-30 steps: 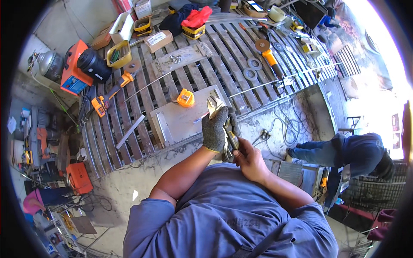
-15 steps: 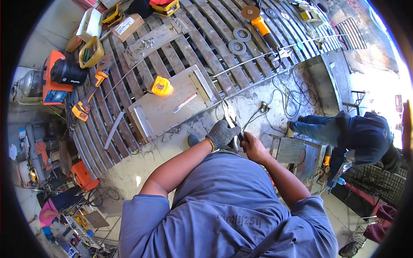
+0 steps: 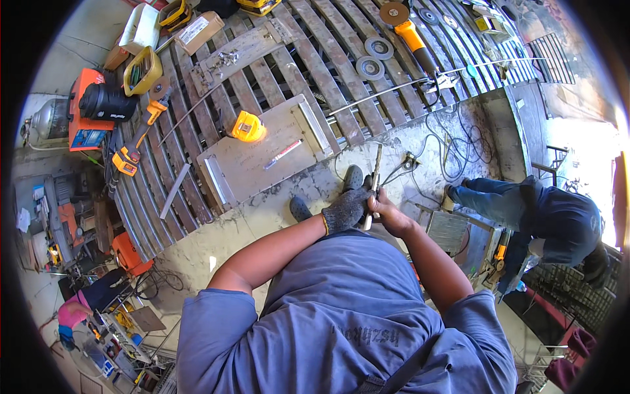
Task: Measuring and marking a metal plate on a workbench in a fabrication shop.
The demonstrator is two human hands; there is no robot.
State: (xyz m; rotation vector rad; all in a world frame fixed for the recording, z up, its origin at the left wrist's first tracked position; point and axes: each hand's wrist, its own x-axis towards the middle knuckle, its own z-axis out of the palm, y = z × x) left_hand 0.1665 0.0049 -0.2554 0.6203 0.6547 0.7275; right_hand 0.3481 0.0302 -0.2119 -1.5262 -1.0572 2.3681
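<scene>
A slim metal hand tool (image 3: 376, 178), seen nearly edge-on, is held in front of the person's belly, above the floor (image 3: 256, 226) and just short of the work surface (image 3: 315, 69). Its narrow end points away from the body, toward the surface. The left grip (image 3: 346, 209), in a dark grey knitted glove, is clenched around the tool's middle. The bare right grip (image 3: 394, 217) is closed on it from the other side, thumb against the tool; the fingers are partly hidden. The two touch or nearly touch.

Beyond them, two dark shoes (image 3: 353, 177) stand on the floor. On the slatted surface, close to its near edge, lies a flat metal panel (image 3: 236, 161) bearing a red-and-white marker (image 3: 283, 154) and a rounded yellow object (image 3: 249, 126). A loose metal strip (image 3: 174, 190) lies left of the panel, with a cordless grinder (image 3: 141, 134) farther left. Past the panel, two grey discs (image 3: 370, 67) lie near an orange-and-black grinder (image 3: 415, 43), and a thin rod (image 3: 394, 88) runs below them. Cables (image 3: 459, 144) coil on the floor to the right, where a co-worker (image 3: 551, 210) in dark clothes bends over.
</scene>
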